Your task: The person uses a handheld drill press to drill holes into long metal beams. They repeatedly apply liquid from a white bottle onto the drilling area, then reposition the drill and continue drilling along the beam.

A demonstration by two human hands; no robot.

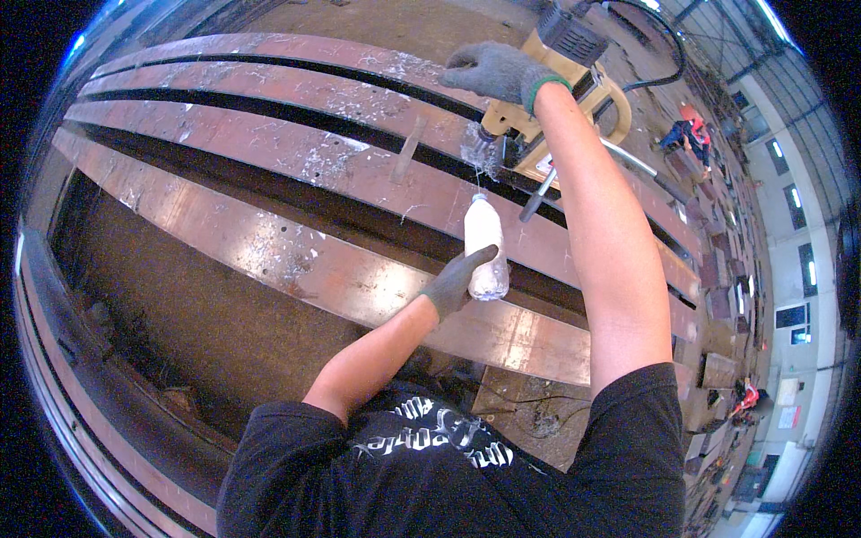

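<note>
The left hand is hugging a white bottle, cloudy at its bottom. Its small tip is pointing far, toward the yellow drill, over brown beams. The right hand is curling; I cannot tell if it is holding anything.

Off to the right, a co-worker in red and dark blue bends low, and another co-worker in red shows farther down the picture. Beyond them stands a pale wall with a dark-framed window, beneath a ribbed roof. Brown floor shows at left.
</note>
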